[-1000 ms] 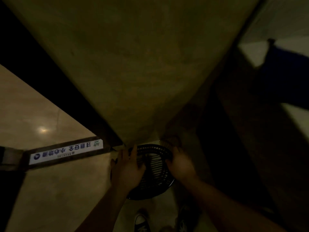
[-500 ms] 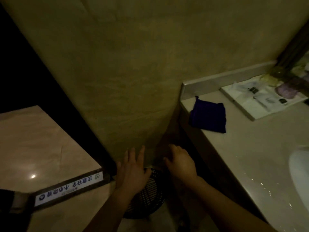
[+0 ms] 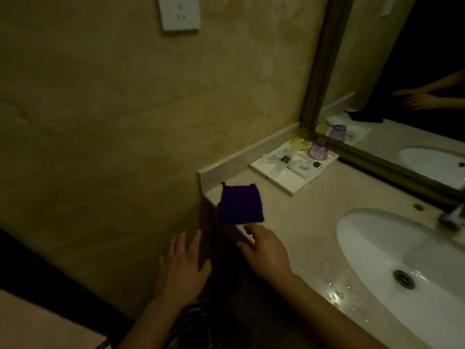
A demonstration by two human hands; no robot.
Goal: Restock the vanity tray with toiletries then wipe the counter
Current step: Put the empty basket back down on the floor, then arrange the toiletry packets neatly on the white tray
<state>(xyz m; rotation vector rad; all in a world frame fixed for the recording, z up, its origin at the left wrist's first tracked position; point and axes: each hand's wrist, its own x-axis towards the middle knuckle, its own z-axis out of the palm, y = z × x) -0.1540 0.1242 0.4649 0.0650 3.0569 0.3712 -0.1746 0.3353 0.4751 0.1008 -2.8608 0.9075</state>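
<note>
Now, dim room: the beige tabletop [image 3: 302, 222] is glistening wet beside the sink [image 3: 377, 248]; the tray [image 3: 284, 182] is sitting by the mirror [image 3: 415, 71]. The purple cloth [image 3: 240, 204] is lying at the tabletop's left edge, just beyond my right grip [image 3: 266, 250], which is reaching loose-fingered, holding nothing. My left grip [image 3: 182, 268] is hovering spread, lower down.

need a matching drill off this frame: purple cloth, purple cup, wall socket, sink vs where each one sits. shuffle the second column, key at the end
Things
1. purple cloth
2. purple cup
3. wall socket
4. sink

Places
A. set into the counter, water drops beside it
B. on the white tray, next to the mirror frame
C. high on the wall, at the top of the view
D. lying flat at the counter's left end

Pairs: 1-D, 2-B, 3-C, 4-A
</note>
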